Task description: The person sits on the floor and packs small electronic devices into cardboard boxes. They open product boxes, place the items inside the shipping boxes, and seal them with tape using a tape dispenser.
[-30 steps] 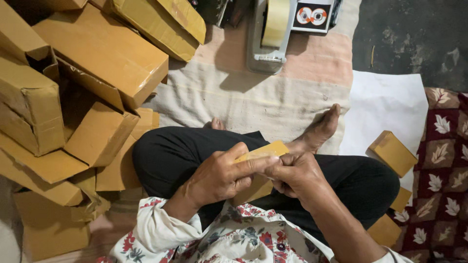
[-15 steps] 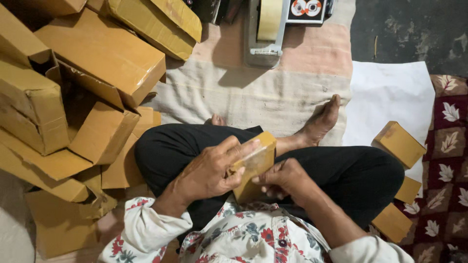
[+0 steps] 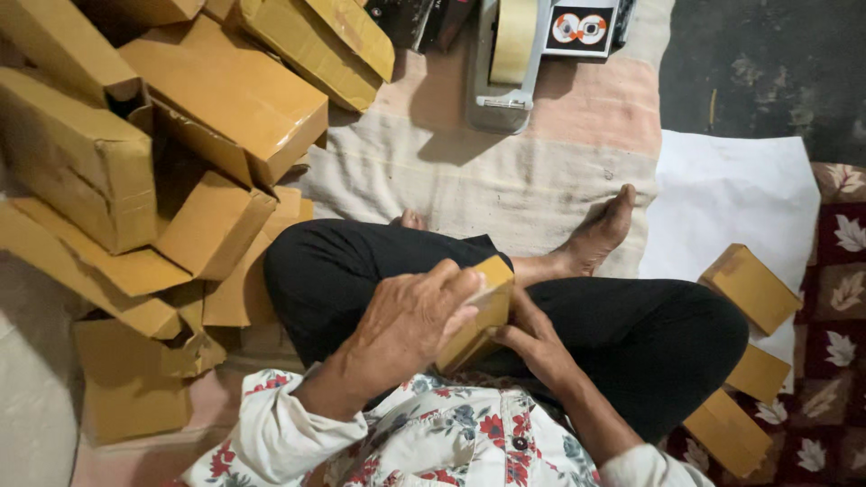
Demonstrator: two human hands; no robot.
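Observation:
I sit cross-legged in black trousers on a cloth on the floor. A small yellow-brown cardboard box point(image 3: 478, 316) stands tilted on my lap. My left hand point(image 3: 406, 325) lies over its top and left side, fingers curled on it. From below right, my right hand point(image 3: 537, 343) holds its lower edge with the fingers against the box's side. Both hands grip the same box.
A heap of larger brown cardboard boxes point(image 3: 198, 135) fills the left side. A grey tape dispenser point(image 3: 505, 63) stands at the top centre. Three small boxes point(image 3: 749, 289) lie to my right, beside a white sheet point(image 3: 731, 189) and a flowered red rug point(image 3: 839, 343).
The small box has turned from lying flat between my hands to standing on edge. My left hand moved over its top; my right hand slid underneath.

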